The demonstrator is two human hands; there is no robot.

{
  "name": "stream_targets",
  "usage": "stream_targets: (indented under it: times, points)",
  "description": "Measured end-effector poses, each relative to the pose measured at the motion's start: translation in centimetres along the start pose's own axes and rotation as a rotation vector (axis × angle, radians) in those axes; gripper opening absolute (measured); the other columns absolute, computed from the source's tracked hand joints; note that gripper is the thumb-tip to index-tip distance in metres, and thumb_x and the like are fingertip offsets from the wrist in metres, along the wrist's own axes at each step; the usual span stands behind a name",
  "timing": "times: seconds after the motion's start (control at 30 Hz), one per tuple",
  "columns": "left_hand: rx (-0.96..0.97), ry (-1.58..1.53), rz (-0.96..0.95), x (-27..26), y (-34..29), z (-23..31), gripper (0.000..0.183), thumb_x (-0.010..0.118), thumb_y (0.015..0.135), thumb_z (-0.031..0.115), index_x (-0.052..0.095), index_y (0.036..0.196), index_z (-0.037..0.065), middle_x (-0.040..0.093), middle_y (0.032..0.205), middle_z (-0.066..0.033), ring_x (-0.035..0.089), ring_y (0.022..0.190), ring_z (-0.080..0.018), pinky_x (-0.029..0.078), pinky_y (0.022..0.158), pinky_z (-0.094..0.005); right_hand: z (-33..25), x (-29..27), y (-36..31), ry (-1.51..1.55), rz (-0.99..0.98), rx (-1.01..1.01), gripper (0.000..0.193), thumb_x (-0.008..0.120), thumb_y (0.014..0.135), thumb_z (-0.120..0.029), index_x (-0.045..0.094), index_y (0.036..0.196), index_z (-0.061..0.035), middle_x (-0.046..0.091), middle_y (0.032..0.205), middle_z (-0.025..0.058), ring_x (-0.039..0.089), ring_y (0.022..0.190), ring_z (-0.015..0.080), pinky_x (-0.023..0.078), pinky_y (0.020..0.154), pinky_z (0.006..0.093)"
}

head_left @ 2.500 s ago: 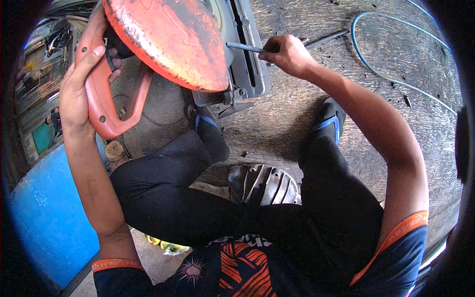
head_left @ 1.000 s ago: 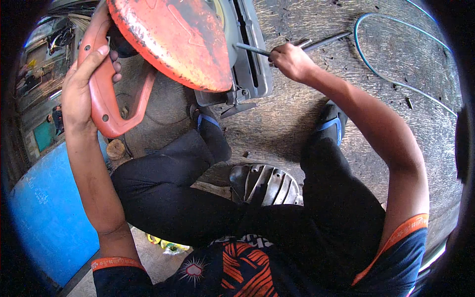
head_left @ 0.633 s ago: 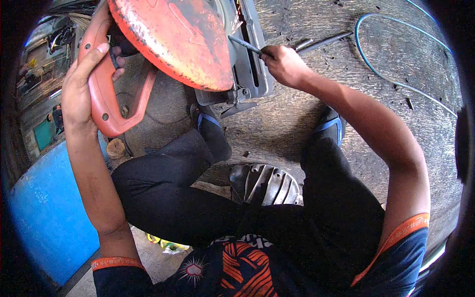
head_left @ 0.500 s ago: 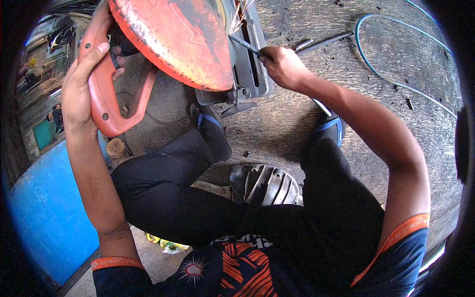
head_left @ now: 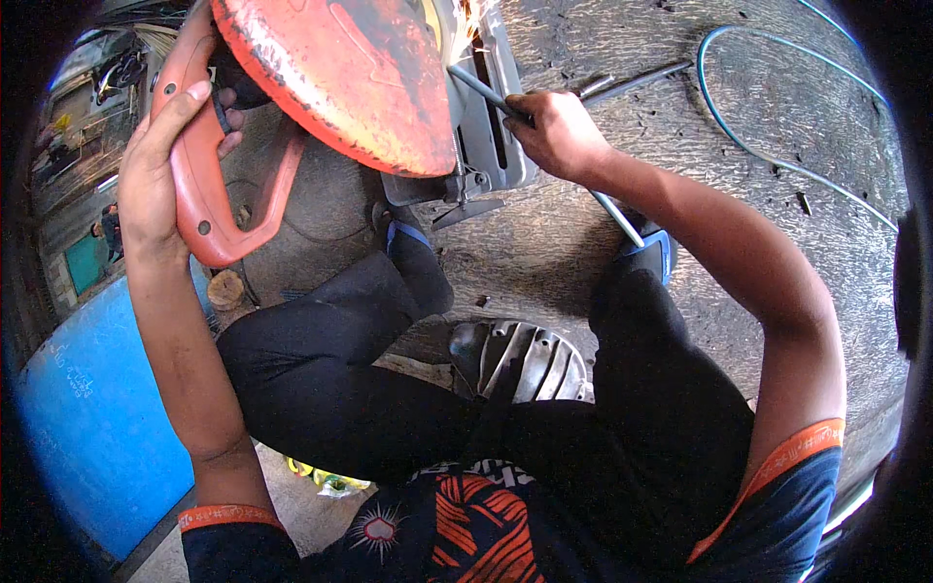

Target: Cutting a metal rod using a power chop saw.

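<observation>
My left hand [head_left: 155,180] wraps round the orange handle [head_left: 202,209] of a chop saw, fingers curled near its trigger. The saw's scuffed orange blade guard [head_left: 340,83] slants across the top middle and hides much of the disc. Closed round a thin metal rod [head_left: 479,85], my right hand [head_left: 556,134] is beside the saw's grey base [head_left: 501,146]. The rod's far end meets the disc area, where bright sparks [head_left: 471,21] fly. Its other end [head_left: 622,222] comes out below my right hand and reaches down to my right foot.
Other metal bars [head_left: 637,83] lie on the worn floor beyond my right hand. A blue-green hose [head_left: 709,92] curves at the right. A ribbed metal casting [head_left: 530,364] is between my legs, and a blue panel [head_left: 107,398] stands at the left. A wood block [head_left: 226,290] lies beside it.
The sparks at the disc look brighter and denser. My right hand has shifted slightly left, and more of the rod shows below it. My left hand stays on the handle.
</observation>
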State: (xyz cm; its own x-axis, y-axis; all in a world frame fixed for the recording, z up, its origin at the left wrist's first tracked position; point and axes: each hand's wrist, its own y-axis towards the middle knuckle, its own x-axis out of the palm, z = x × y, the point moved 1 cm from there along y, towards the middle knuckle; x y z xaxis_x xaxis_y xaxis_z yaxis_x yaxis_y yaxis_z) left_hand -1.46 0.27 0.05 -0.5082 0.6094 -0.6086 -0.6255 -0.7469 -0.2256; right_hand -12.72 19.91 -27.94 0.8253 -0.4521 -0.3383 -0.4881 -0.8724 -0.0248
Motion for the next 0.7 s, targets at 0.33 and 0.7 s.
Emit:
stream_targets:
  times: [0.33, 0.7]
  points:
    - [0.023, -0.006, 0.03, -0.1, 0.0, 0.0, 0.042, 0.062, 0.085, 0.025, 0.053, 0.116, -0.003, 0.062, 0.092, -0.0083, 0.061, 0.08, -0.0144, 0.051, 0.073, -0.0274, 0.8, -1.6, 0.8, -0.164, 0.031, -0.093, 0.021, 0.058, 0.081, -0.014, 0.065, 0.095, -0.0004, 0.061, 0.076, 0.0225, 0.062, 0.073, 0.0386, 0.049, 0.068, 0.0433]
    - [0.013, 0.024, 0.009, -0.1, -0.1, 0.2, 0.042, 0.061, 0.086, 0.026, 0.053, 0.116, -0.002, 0.062, 0.093, -0.0104, 0.062, 0.08, -0.0165, 0.051, 0.071, -0.0271, 2.1, -5.3, 3.7, -0.445, -0.169, -0.267, 0.029, 0.049, 0.085, -0.019, 0.064, 0.086, 0.0046, 0.061, 0.078, 0.0245, 0.062, 0.071, 0.0368, 0.049, 0.067, 0.0411]
